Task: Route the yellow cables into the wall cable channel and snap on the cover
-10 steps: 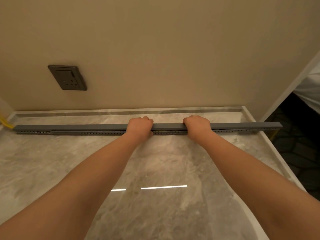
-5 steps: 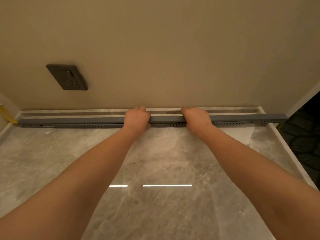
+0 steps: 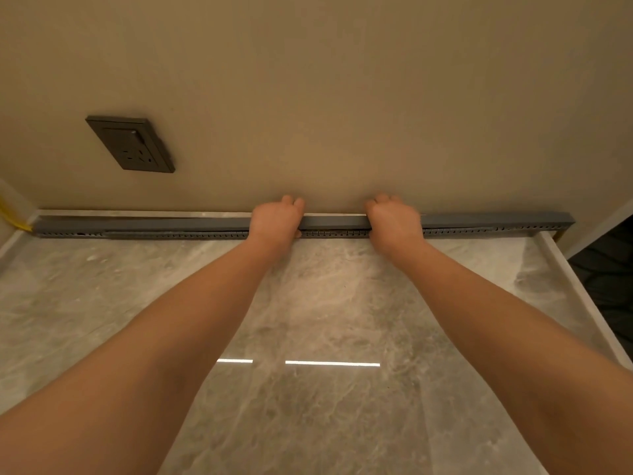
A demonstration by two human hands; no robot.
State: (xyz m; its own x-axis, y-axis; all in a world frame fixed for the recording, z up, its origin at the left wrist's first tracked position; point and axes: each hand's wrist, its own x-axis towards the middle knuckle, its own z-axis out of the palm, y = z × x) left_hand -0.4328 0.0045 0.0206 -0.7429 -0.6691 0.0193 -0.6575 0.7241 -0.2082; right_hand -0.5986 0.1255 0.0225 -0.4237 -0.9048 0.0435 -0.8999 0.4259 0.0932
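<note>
Since a second ago we have pushed the grey cable channel (image 3: pixel 137 225) back until it lies along the foot of the wall (image 3: pixel 342 97). Our left hand (image 3: pixel 275 219) and right hand (image 3: pixel 394 222) grip its middle, fingers (image 3: pixel 291 201) curled over its top. Yellow cable (image 3: pixel 13 217) shows at its left end, apparently running in.

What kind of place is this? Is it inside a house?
Probably indoors, in a home or hotel room, low by a wall. It is painted and has a socket, the floor is shiny and stone-look, and a grey channel runs along the wall's foot.
</note>
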